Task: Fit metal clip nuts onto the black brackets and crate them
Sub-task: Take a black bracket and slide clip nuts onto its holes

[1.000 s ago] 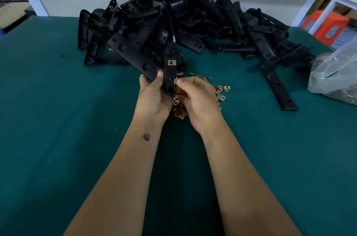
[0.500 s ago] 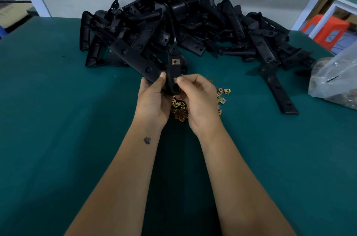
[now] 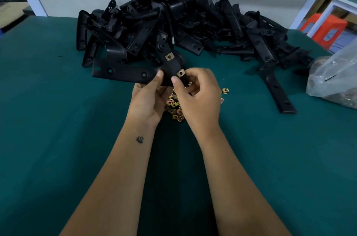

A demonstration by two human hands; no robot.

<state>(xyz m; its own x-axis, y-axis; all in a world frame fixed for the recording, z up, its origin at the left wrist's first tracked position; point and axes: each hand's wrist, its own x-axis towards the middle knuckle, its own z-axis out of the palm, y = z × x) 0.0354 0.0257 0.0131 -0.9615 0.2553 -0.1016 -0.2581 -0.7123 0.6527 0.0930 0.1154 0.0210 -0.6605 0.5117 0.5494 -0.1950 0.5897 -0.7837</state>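
Swung from upright to lying leftward since the earlier frame, the black bracket hangs above the green counter, left hand grasping its bend, right hand pinching the lower clip nut below the upper clip nut, loose clip nuts underneath.

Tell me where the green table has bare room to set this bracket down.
Bare table left of the left hand, and right of the right hand before the plastic bag. Crowded: bracket pile at the back, clip nuts under the hands.
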